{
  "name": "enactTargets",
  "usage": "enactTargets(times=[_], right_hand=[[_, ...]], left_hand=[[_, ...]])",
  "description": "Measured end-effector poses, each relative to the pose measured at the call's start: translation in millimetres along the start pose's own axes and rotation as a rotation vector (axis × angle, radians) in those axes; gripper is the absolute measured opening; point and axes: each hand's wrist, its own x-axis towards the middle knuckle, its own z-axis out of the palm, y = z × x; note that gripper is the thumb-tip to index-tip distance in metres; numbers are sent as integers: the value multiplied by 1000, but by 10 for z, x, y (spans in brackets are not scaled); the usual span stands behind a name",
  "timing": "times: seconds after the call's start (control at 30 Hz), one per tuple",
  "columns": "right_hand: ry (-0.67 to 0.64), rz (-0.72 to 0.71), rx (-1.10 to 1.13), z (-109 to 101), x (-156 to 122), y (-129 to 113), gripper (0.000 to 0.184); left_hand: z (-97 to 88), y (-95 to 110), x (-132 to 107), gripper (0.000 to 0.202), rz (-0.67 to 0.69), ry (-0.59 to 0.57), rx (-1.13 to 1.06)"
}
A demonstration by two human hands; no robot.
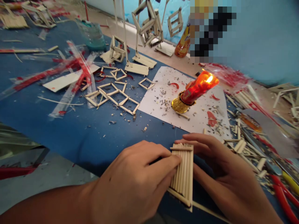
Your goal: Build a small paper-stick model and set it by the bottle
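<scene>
Left hand (137, 174) clamped on stick panel (184, 175), at worktop's (105, 130) near edge; right hand (224, 171) curled by its right side, grip can't be told. Best: even pressure, panel flat, cross-strips (182, 148) square. Beyond, lit candle (197, 88) on paper (161, 81); wise to keep panel clear of the flame (210, 77).

The left hand (140, 177) hides part of the stick panel (186, 174).

The candle (197, 89) glows red, its base (179, 104) gold. Beneath it, white paper (153, 101) flecked grey; around, blue table (116, 132). Nearer than the candle, a cream stick panel (183, 174), striped lengthwise.
</scene>
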Motion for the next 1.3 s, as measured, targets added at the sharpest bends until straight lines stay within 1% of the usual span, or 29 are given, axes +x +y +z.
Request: enactTargets(times=[0.1,0.2,0.23,0.4,0.5,0.57,0.67,0.83,0.93,1.1,1.3], right_hand=[[10,-16,51,16,-5,8,34],[-13,-11,67,-2,-42,-1,44],[-22,-15,59,-14,-60,-6,48],[-65,-21,56,-60,-125,-25,77],[-69,-3,69,-59,-125,-26,96],[-62,5,69,-56,-122,-21,103],[-61,11,73,-50,-121,-6,106],[-60,-5,105,-41,-108,-11,109],[-77,-4,119,-48,-89,-41,109],[-91,5,125,-58,-66,-65,110],[-95,35,158,-62,-54,-81,111]], left_hand=[[27,-4,-40,13,3,33,3],[2,-12,-33,13,1,33,13],[-16,-17,-16,13,12,17,17],[-125,-60,135,16,59,-137,53],[-182,-87,236,14,40,-218,39],[-219,-97,303,12,17,-256,18],[-265,-104,411,11,16,-304,-21],[-301,-127,589,14,78,-398,-53],[-307,-143,648,15,119,-437,-43],[-291,-158,642,17,260,-400,16],[-209,-206,578,19,291,-329,29]])
